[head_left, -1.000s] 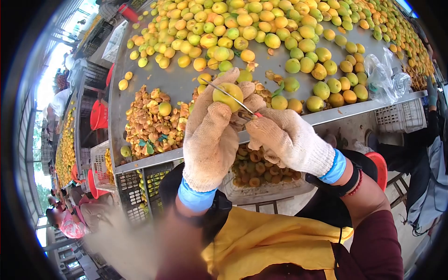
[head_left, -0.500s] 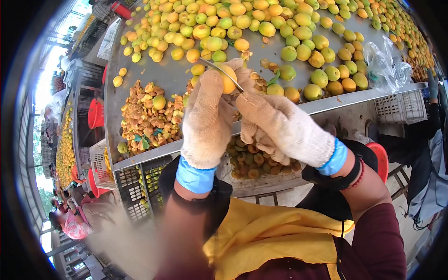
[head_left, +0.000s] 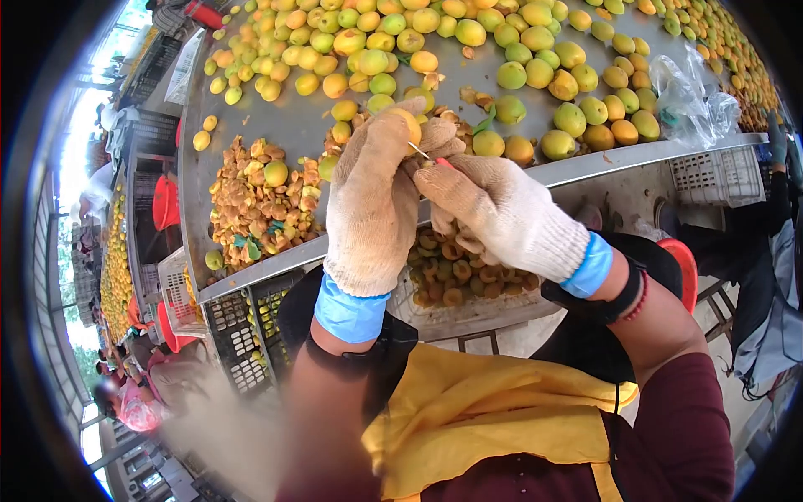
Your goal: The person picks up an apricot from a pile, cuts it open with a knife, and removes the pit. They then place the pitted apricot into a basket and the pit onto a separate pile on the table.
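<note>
My left hand (head_left: 374, 192), in a stained white glove, is closed round a yellow-orange fruit (head_left: 409, 125) that is mostly hidden by the fingers. My right hand (head_left: 493, 205), gloved too, grips a small knife (head_left: 419, 151); a bit of its red handle shows beside the thumb, and its thin blade touches the near side of the fruit. Beyond the hands, whole green and orange fruits (head_left: 372, 61) cover the metal table (head_left: 276, 117). A heap of cut fruit pieces (head_left: 251, 201) lies to the left. Under my hands are many fruit halves (head_left: 460, 276) in a container.
The metal table edge (head_left: 585, 170) runs just beyond my right wrist. A clear plastic bag (head_left: 690, 100) lies at the right. White crates (head_left: 718, 177) and a black crate (head_left: 234, 335) stand below. A red basin (head_left: 682, 272) is near my right elbow. People are at the far left.
The knife blade has dropped from across the fruit to its near side, and its red handle now shows. My left fingers cover more of the fruit. The view has shifted slightly.
</note>
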Demonstrator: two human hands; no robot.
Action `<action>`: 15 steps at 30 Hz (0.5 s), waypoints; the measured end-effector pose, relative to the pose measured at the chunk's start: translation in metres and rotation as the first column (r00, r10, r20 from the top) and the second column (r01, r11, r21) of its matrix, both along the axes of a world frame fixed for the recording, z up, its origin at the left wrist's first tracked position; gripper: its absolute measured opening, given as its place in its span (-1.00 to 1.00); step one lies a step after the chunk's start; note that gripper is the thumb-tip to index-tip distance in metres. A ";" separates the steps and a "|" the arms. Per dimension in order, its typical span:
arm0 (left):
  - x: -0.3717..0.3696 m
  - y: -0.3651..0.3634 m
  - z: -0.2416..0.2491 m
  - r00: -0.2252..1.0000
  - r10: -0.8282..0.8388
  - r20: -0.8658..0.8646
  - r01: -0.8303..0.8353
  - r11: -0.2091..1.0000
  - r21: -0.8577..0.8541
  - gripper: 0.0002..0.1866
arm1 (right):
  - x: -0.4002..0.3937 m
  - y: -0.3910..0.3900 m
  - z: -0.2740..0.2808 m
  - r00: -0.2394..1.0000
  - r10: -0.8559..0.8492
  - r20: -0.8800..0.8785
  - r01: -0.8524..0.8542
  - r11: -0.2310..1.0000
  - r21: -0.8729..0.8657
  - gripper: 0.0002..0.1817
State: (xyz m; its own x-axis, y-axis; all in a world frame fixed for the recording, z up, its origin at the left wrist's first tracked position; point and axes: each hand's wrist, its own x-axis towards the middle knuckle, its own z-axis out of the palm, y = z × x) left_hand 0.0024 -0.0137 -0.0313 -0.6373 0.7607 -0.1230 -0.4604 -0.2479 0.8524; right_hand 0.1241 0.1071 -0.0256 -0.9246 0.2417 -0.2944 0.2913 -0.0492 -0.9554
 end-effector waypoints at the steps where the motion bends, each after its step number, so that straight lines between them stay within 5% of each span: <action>1: -0.001 0.001 -0.006 1.000 -0.004 0.004 0.004 1.000 -0.002 -0.51 | 0.000 -0.003 -0.006 0.999 -0.032 -0.030 0.034 0.999 0.041 -0.37; 3: -0.006 0.003 -0.016 0.930 -0.007 0.367 -0.057 0.985 0.165 -0.51 | -0.001 -0.007 -0.022 0.996 -0.043 -0.079 0.054 0.989 0.138 -0.38; 4: -0.007 0.000 -0.017 0.930 -0.004 0.367 -0.061 0.985 0.163 -0.51 | -0.003 -0.009 -0.026 0.990 -0.044 -0.130 0.074 0.970 0.231 -0.38; 6: -0.005 -0.003 -0.010 0.941 -0.115 0.318 0.043 0.973 0.226 -0.52 | -0.003 -0.012 -0.022 0.992 -0.041 -0.115 0.056 0.991 0.124 -0.40; 8: -0.005 -0.002 -0.001 0.972 -0.036 0.233 -0.001 0.987 0.160 -0.52 | -0.003 -0.010 -0.017 0.995 -0.010 -0.102 -0.015 0.968 -0.249 -0.48; 10: -0.011 -0.004 0.000 0.989 0.040 0.139 -0.054 0.993 0.100 -0.51 | 0.001 -0.004 0.011 0.999 0.029 -0.018 -0.032 0.979 -0.202 -0.37; 12: -0.026 -0.008 -0.001 0.975 -0.009 -0.223 0.006 1.000 -0.015 -0.52 | 0.004 0.007 0.017 0.984 0.163 0.074 -0.128 0.931 -0.343 -0.35; 14: -0.025 -0.011 0.001 0.984 -0.001 -0.176 0.010 0.999 0.053 -0.54 | 0.009 0.013 0.016 0.975 0.206 0.079 -0.167 0.924 -0.345 -0.37; 15: -0.024 -0.012 0.003 0.992 0.005 -0.129 0.010 0.993 0.120 -0.55 | 0.014 0.018 0.016 0.983 0.177 -0.052 -0.185 0.939 -0.289 -0.40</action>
